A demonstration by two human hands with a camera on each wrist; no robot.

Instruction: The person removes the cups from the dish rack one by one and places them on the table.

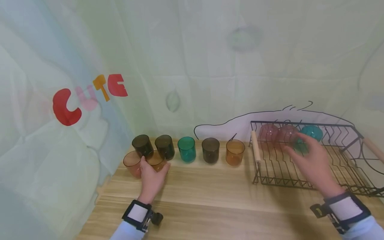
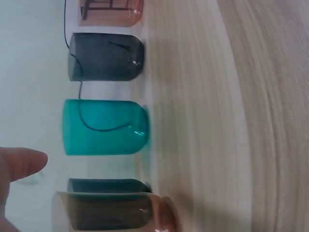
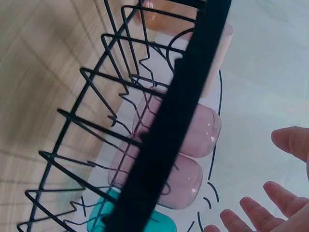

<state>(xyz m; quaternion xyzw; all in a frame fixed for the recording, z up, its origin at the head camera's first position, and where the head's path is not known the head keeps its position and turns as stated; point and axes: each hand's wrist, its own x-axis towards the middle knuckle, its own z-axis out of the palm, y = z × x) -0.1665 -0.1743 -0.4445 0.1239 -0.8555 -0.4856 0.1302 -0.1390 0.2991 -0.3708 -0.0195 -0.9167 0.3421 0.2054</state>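
Note:
My left hand (image 1: 152, 178) is at an amber glass (image 1: 158, 160) in the front left of the group, thumb and fingers spread on either side of its rim. In the left wrist view the thumb (image 2: 26, 163) is straight and apart from the amber glass (image 2: 164, 215). A pink glass (image 1: 131, 163) stands just left of it. My right hand (image 1: 315, 163) hovers over the wire dish rack (image 1: 288, 185), thumb and fingers apart, holding nothing. Beyond it, two pink glasses (image 3: 203, 130) and a teal glass (image 3: 161, 223) sit upside down in the rack.
Behind the front pair, a back row holds two dark glasses (image 1: 165, 148), a green glass (image 1: 186, 150), another dark glass (image 1: 210, 151) and an amber glass (image 1: 235, 153), all upright. The rack's wooden handle (image 1: 256, 146) rises beside the last one. A printed cloth (image 1: 210, 83) hangs behind.

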